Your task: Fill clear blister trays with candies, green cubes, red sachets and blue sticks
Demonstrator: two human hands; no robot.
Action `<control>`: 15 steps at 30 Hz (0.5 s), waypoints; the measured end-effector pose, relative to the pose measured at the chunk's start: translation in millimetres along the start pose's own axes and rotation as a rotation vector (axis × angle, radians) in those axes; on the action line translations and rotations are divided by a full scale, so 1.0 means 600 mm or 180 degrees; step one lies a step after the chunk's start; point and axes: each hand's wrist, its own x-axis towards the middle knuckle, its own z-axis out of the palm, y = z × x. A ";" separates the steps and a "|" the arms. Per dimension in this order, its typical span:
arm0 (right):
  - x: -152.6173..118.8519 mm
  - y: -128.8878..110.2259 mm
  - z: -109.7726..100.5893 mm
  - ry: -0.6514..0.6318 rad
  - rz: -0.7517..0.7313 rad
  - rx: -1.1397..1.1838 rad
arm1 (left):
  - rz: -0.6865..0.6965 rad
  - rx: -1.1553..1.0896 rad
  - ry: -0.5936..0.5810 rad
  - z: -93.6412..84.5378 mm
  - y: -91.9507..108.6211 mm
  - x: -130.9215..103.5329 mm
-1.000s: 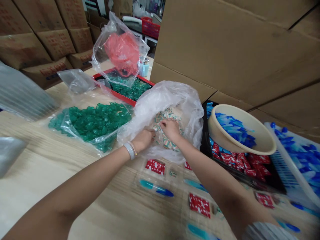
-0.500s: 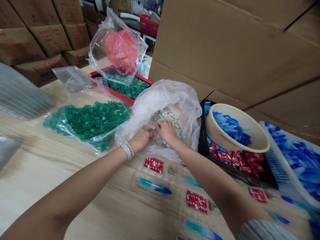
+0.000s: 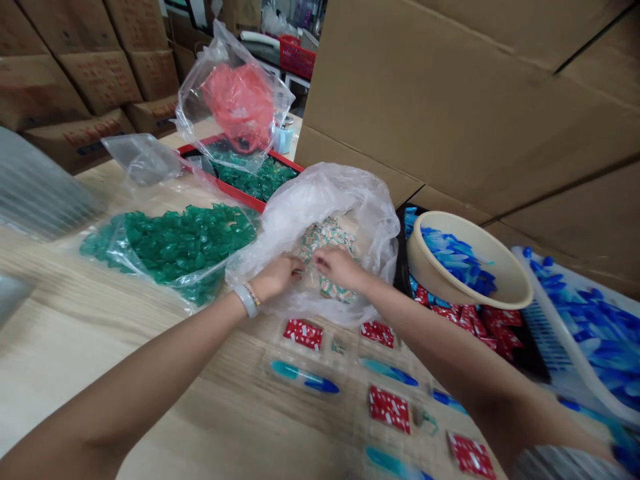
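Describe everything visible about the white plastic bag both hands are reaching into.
The white plastic bag is thin, milky, translucent and crumpled, lying on the wooden table with its mouth open toward the camera. Inside sits a heap of small sachets, pale with green and red print. The left hand and right hand are both in its mouth, among the sachets.

Fingertips of the left hand and right hand are buried among small packets inside a white bag, whose print is too small to read. Whether either hand grips a packet cannot be told. The right forearm hides part of the tabletop rows. Blue pieces at the right edge are blurred and cut off. Lettering on the cartons is illegible.
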 end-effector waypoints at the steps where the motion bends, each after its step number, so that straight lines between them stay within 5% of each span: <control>1: 0.015 0.008 -0.008 0.0031 0.0045 0.0113 | 0.0047 0.0077 -0.0004 0.001 -0.002 0.001; 7: 0.075 0.032 -0.005 -0.0305 -0.0180 0.0345 | 0.0160 0.0229 0.0049 0.006 -0.004 -0.002; 15: 0.069 0.038 -0.002 -0.0133 -0.0081 -0.0293 | -0.0076 0.0327 -0.0176 0.008 0.017 0.008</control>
